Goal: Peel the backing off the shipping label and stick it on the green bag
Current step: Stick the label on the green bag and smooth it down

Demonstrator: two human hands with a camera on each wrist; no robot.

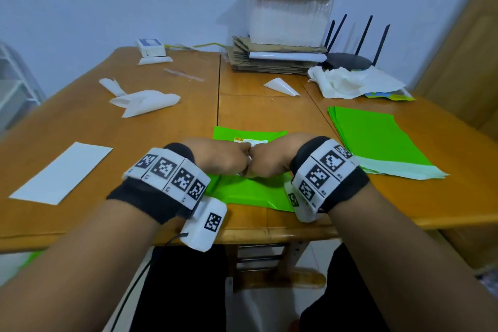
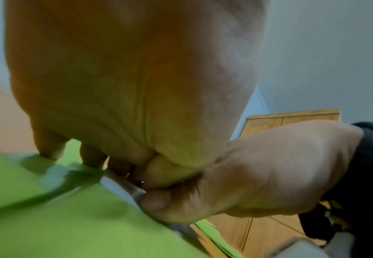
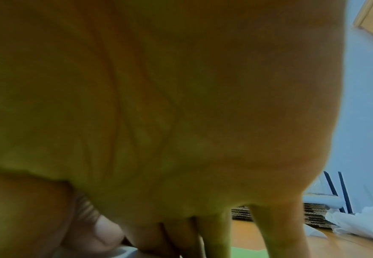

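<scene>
A green bag [image 1: 242, 194] lies flat at the table's near middle. The white shipping label [image 1: 253, 141] rests on it, with its printed far edge showing beyond my knuckles. My left hand [image 1: 229, 159] and right hand [image 1: 269, 162] meet over the label, fingers curled and thumbs together, each pinching its near part. In the left wrist view the label [image 2: 119, 185] is a white strip across the green bag [image 2: 48, 218], with the right thumb [image 2: 156, 202] on its edge. The right wrist view is mostly palm, with a bit of label [image 3: 128, 251] below. Whether the backing is off is hidden.
A stack of green bags [image 1: 377, 143] lies to the right. A white sheet [image 1: 62, 172] sits at the left and curled backing papers [image 1: 145, 102] further back. Cardboard [image 1: 277, 62], a black router [image 1: 350, 59] and crumpled white paper [image 1: 355, 82] fill the far right.
</scene>
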